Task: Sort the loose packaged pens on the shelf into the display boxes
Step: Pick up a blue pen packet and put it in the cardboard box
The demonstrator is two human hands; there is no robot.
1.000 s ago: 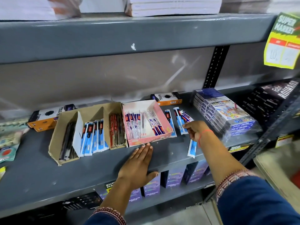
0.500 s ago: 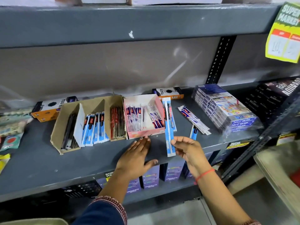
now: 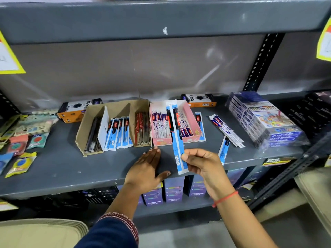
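My right hand (image 3: pixel 200 163) pinches the lower end of blue packaged pens (image 3: pixel 176 133), held upright above the shelf in front of the pink display box (image 3: pixel 192 122). My left hand (image 3: pixel 147 169) lies flat and open on the grey shelf (image 3: pixel 62 163), just before the boxes. The brown cardboard display box (image 3: pixel 84 129) to the left holds black pens, blue packs (image 3: pixel 118 133) and red packs (image 3: pixel 142 129) in separate sections. Loose packs stay on the shelf: one blue (image 3: pixel 223 149), one blue beside the pink box (image 3: pixel 200 126), and white-and-blue ones (image 3: pixel 226 130).
Stacked colour-pencil packs (image 3: pixel 265 119) wrapped in plastic sit at the right. Orange boxes (image 3: pixel 75 108) lie at the back. Small packaged items (image 3: pixel 21 140) clutter the left end. An upper shelf (image 3: pixel 161 17) overhangs, and a black upright (image 3: pixel 261 61) stands at the right.
My right hand picked up the blue packs from the right of the pink box and brought them left and toward me, in front of the pink box. My left hand stayed flat on the shelf.
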